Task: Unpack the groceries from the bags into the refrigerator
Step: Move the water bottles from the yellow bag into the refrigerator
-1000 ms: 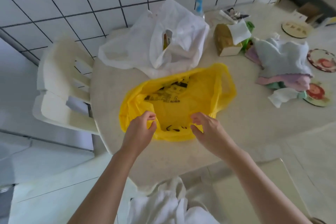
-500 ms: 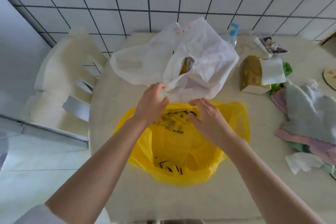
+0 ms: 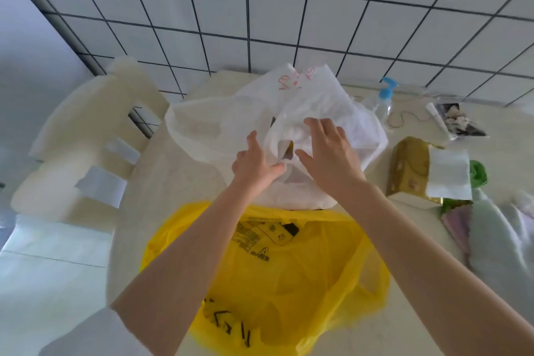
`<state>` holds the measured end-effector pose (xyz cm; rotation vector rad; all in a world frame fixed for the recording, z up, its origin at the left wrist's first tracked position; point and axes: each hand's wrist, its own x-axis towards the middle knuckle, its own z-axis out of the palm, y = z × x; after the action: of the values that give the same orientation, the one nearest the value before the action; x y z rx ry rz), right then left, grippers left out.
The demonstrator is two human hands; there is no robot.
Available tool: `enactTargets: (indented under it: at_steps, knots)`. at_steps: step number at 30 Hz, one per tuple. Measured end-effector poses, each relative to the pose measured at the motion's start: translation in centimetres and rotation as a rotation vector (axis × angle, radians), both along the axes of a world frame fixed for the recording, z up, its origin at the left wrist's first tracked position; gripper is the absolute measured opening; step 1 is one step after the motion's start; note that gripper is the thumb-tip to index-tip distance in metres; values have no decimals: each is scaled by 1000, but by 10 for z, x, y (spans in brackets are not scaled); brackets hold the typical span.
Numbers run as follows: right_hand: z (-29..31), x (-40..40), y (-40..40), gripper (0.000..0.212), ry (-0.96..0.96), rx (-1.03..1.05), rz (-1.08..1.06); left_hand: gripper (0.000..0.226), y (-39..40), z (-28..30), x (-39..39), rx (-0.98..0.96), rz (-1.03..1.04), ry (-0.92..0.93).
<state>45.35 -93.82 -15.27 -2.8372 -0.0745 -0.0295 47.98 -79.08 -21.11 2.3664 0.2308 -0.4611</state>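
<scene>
At far left we see a cream plastic chair against the tiled wall, drawn up to the pale desk. Our left hand pinches the white bag at its opening; our right hand rests spread on it. The yellow bag lies nearer us, a tissue box and folded cloths rightward
</scene>
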Motion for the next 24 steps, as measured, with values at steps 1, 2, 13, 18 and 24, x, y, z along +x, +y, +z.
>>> enactTargets:
  at_steps: [1, 2, 13, 18, 24]
  knots:
    - [-1, 5, 1, 60, 5, -59, -2, 86, -1, 0, 0, -16, 10, -10]
    - [-3, 11, 1, 61, 2, -107, -6, 75, -1, 2, -1, -61, 13, -23]
    - [26, 47, -40, 14, -449, 246, 15, 22, -3, 83, 7, -649, 87, 17]
    - [38, 25, -98, 13, -480, 310, -133, 43, -60, 121, 5, -971, 112, -130]
    - [49, 10, -154, 47, -62, 388, -385, 44, -122, 83, -34, -485, -410, -489]
